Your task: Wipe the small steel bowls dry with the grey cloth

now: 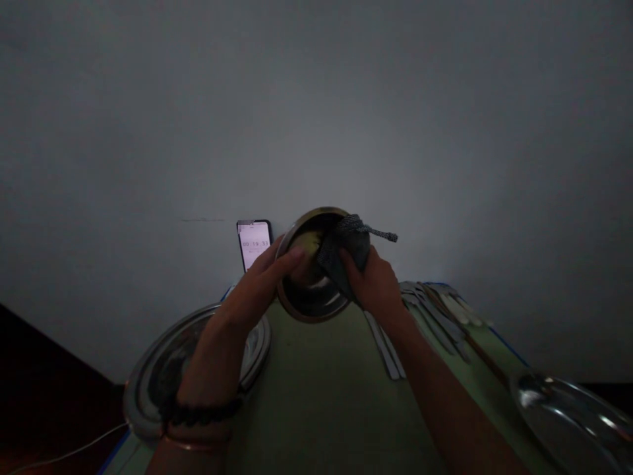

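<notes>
A round steel bowl [309,300] is held up above the table, tilted so its inside faces me. My left hand [262,280] grips its left rim, fingers curled over the edge. My right hand [373,284] is closed on a dark grey cloth [346,247] pressed into the bowl's right side. One corner of the cloth sticks out to the right.
A large steel plate [148,382] lies on the green table [316,396] at the left, under my left forearm. Another steel plate [573,412] sits at the right. Several flat utensils [435,313] lie at the back right. A lit phone [254,243] leans against the wall.
</notes>
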The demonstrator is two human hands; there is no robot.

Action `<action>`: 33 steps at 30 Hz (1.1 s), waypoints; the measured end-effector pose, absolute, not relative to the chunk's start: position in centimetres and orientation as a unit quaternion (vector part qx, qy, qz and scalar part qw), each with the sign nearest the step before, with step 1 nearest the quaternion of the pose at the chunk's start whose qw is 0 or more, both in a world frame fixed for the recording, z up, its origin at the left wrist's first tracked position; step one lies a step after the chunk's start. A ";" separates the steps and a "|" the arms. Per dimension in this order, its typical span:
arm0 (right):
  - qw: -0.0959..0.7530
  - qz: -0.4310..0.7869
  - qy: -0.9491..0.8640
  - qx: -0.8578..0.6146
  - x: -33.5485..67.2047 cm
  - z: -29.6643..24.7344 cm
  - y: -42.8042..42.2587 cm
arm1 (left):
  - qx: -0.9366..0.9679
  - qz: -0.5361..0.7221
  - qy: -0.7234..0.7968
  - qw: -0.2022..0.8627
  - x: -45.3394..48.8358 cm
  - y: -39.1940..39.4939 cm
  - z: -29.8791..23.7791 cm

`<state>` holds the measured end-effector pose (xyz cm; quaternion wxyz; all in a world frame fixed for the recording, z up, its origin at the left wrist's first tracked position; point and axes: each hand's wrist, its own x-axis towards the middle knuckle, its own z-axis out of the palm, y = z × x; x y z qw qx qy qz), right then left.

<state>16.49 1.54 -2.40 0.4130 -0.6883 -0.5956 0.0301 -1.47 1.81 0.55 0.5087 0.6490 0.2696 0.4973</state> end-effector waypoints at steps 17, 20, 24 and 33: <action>0.556 -0.120 -0.635 -0.522 17.6 -3.3 2.8 | 0.647 0.383 0.219 0.621 -2.0 1.9 -0.3; 0.580 -0.201 -0.570 -0.546 17.5 -3.2 2.7 | 0.640 0.409 0.199 0.620 -1.5 1.8 -0.2; 0.459 -0.204 -0.605 -0.618 17.1 -3.0 2.3 | 0.641 0.402 0.221 0.615 -1.3 2.0 -0.3; 0.488 -0.057 -0.626 -0.605 13.7 -4.6 2.3 | 0.694 0.354 0.259 0.570 -0.8 1.8 -0.4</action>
